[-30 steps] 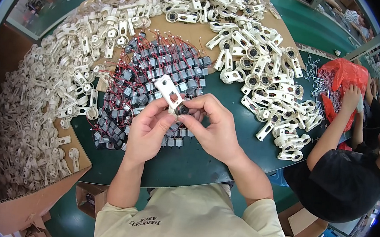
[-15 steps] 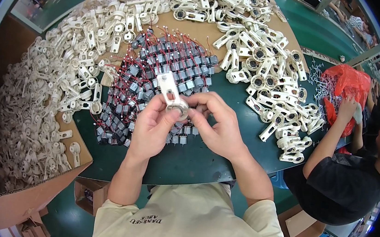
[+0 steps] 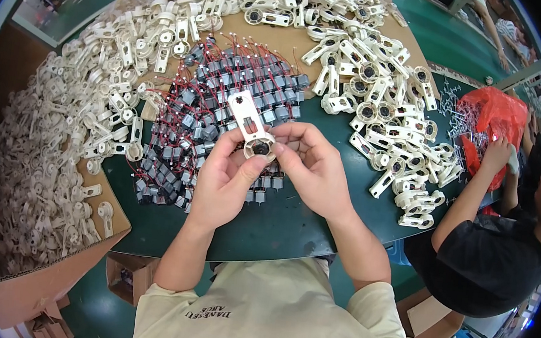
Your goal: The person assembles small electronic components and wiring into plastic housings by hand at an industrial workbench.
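Note:
Between my two hands I hold a cream plastic housing (image 3: 245, 117), a flat slotted arm with a round ring at its near end and a dark round piece inside the ring. My left hand (image 3: 222, 176) pinches the ring from the left, its thumb along the near edge. The thumb and fingers of my right hand (image 3: 310, 168) close on the ring's right side. Just beyond and beneath the hands lies a pile of small grey motors (image 3: 190, 121) with red wires. Fingertips behind the housing are partly hidden.
Cream housings without dark centres fill a big cardboard box (image 3: 121, 224) at left. Housings with dark centres (image 3: 382, 111) spread over the green table (image 3: 290, 234) at right. Beyond them, a co-worker's hand (image 3: 497, 153) reaches into a red plastic bag (image 3: 510, 112) beside loose metal pieces (image 3: 470, 121).
The housing has been tilted, so its ring and dark centre now face up toward me. My hands have shifted only slightly and still hold it.

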Available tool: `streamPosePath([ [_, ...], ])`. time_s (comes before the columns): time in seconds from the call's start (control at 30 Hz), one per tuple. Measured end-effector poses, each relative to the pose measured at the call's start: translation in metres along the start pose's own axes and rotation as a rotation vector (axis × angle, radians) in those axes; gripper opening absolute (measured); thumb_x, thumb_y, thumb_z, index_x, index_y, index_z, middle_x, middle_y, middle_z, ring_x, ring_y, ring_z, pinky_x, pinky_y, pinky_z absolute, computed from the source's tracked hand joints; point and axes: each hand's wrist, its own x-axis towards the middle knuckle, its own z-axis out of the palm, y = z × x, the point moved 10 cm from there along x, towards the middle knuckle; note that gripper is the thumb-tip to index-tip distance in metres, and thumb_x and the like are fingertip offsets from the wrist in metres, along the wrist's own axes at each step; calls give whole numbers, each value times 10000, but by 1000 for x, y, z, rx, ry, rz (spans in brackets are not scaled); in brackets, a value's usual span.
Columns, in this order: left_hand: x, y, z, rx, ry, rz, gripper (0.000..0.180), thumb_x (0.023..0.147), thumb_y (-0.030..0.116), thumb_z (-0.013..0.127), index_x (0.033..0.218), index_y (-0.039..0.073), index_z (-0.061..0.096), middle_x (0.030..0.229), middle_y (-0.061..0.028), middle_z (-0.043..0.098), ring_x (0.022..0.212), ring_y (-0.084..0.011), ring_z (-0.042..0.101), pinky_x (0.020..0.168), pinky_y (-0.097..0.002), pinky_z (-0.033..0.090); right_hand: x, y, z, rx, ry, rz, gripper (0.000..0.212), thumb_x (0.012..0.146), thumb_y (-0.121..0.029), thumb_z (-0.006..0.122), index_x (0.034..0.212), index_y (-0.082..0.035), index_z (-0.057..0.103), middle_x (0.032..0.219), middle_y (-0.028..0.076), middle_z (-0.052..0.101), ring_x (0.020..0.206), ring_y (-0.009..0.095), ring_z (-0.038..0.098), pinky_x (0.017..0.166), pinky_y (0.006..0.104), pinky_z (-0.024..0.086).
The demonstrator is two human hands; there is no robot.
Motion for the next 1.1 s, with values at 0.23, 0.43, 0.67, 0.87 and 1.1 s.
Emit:
streamPosePath([
  [0.23, -3, 4, 0, 226, 19, 122, 299, 881, -75, 561, 1175, -37, 521, 1138, -76, 457, 1033, -177, 598, 889, -275, 513, 1, 7, 3, 92, -2, 62, 240, 899, -37, 569, 1127, 2, 508, 1019, 49, 577, 935, 99, 553, 836, 259, 460],
  [0.43, -4, 4, 3, 416, 11, 180, 264, 846, -79, 601, 1105, -37, 572, 1101, -92, 478, 985, -175, 613, 847, -273, 550, 2, 21, 0, 235, 25, 173, 237, 848, 0, 568, 1070, -22, 488, 1021, 46, 554, 956, 104, 536, 866, 274, 444],
  [0.67, -4, 5, 1, 446, 52, 166, 294, 829, -86, 607, 1117, -36, 573, 1098, -94, 487, 949, -168, 615, 827, -273, 550, 3, 19, -1, 141, 57, 119, 226, 839, -14, 569, 1045, 11, 479, 955, 56, 545, 814, 83, 542, 714, 244, 479],
  [0.87, -2, 6, -2, 359, 45, 128, 318, 850, -84, 588, 1161, -44, 535, 1110, -90, 491, 970, -165, 608, 805, -278, 536, 4, 17, 3, 181, -33, 134, 281, 867, -4, 582, 1129, 7, 480, 1018, 56, 552, 899, 96, 550, 784, 259, 476],
  [1.1, 0, 15, 2, 334, -30, 162, 292, 859, -37, 623, 1138, -48, 538, 1091, -76, 501, 973, -156, 602, 852, -274, 511, 0, 7, 3, 91, -78, -32, 269, 888, -3, 575, 1141, 20, 488, 1020, 65, 535, 911, 114, 581, 774, 262, 504],
])
